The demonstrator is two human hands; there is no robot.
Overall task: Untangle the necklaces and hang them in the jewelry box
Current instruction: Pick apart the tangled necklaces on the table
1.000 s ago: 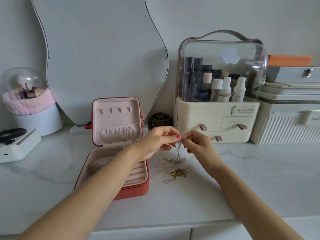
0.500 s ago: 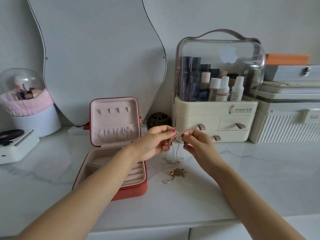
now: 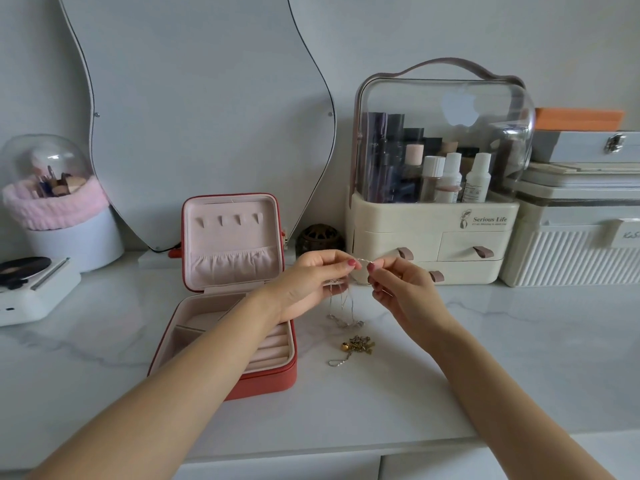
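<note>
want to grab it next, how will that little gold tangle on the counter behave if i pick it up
The gold tangle is probably floppy: the silver chain pinched by the left hand and right hand hangs limp. It looks light, a small clump of fine links. On the smooth marble counter it would likely slide, and a loose silver strand may trail along.

Thin silver chain necklace (image 3: 341,308) hangs pinched, tail on marble. Tangled gold-silver necklace clump (image 3: 355,348) beside open red jewelry box (image 3: 266,381), lid upright.

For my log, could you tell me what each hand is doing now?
Left hand: pinching the silver necklace.
Right hand: pinching the same chain.
</note>
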